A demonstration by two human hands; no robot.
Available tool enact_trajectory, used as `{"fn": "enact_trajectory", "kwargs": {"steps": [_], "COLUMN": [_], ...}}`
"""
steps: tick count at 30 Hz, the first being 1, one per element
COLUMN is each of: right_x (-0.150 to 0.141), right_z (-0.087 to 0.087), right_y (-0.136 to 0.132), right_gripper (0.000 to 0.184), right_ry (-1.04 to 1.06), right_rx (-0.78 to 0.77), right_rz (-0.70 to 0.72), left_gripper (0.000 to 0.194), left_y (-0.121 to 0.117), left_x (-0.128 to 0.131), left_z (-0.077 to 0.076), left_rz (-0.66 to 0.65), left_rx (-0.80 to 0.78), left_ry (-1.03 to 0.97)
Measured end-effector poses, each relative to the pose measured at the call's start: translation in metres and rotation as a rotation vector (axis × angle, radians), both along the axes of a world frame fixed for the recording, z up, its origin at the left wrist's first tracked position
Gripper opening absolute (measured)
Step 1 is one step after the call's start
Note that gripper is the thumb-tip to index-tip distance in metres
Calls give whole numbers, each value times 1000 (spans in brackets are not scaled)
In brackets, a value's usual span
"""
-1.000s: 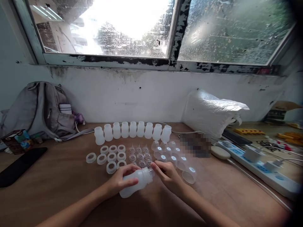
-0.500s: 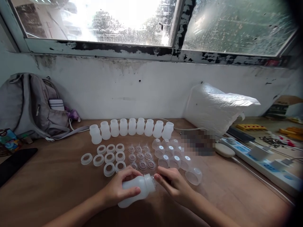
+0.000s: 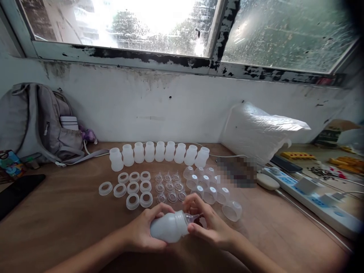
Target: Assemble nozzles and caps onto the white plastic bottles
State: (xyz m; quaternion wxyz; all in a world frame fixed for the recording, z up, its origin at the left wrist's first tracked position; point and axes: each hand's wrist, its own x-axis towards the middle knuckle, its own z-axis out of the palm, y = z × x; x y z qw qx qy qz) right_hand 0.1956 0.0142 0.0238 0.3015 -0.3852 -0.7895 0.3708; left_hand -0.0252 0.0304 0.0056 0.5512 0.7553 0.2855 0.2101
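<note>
Left hand (image 3: 145, 231): grip clamped on frosted white rounded plastic bottle (image 3: 167, 228), over brown desk (image 3: 71, 216) at 6 o'clock, neck toward 3. Right hand (image 3: 212, 224) curls around clear pointed nipple (image 3: 191, 217); can't tell if pinching.

No lettering comes up readable anywhere right now! Look at the clear domed covers (image 3: 210, 196): pale round spots on top, tiny marks in them, far too small to make out. Over to the colourful box (image 3: 11, 165) at the left edge, bright printing there, too blurred to read. And at far right, the carton (image 3: 329, 136) shows a dark printed panel, again a blur.
</note>
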Motion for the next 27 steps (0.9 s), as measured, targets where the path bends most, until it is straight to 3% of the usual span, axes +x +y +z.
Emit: {"fn": "enact_trajectory", "kwargs": {"steps": [4, 9, 13, 17, 20, 22, 25, 27], "right_x": [-5, -13, -17, -20, -21, -18, -5, 7], "right_z": [3, 2, 2, 2, 2, 4, 9, 12], "right_y": [-3, -10, -13, -17, -17, -14, -3, 7], "right_gripper": [44, 33, 27, 27, 31, 39, 48, 35], "right_ry": [9, -35, -3, 11, 8, 10, -5, -59], "right_rx": [72, 160, 113, 105, 89, 86, 207, 337], "right_rz": [73, -85, -178, -193, -204, -185, -180, -284], "left_gripper": [50, 46, 46, 50, 50, 50, 50, 48], "left_y": [2, -1, -13, -21, -20, -17, -12, -8], "left_x": [-1, 1, 4, 6, 7, 7, 6, 5], "left_z": [0, 3, 4, -7, -13, -12, -5, -1], "left_rz": [-22, -47, 52, 188, 267, 291, 249, 215], "left_rx": [-10, -21, 232, 530, 633, 612, 409, 219], "left_ry": [17, 21, 42, 118, 132, 114, 65, 50]}}
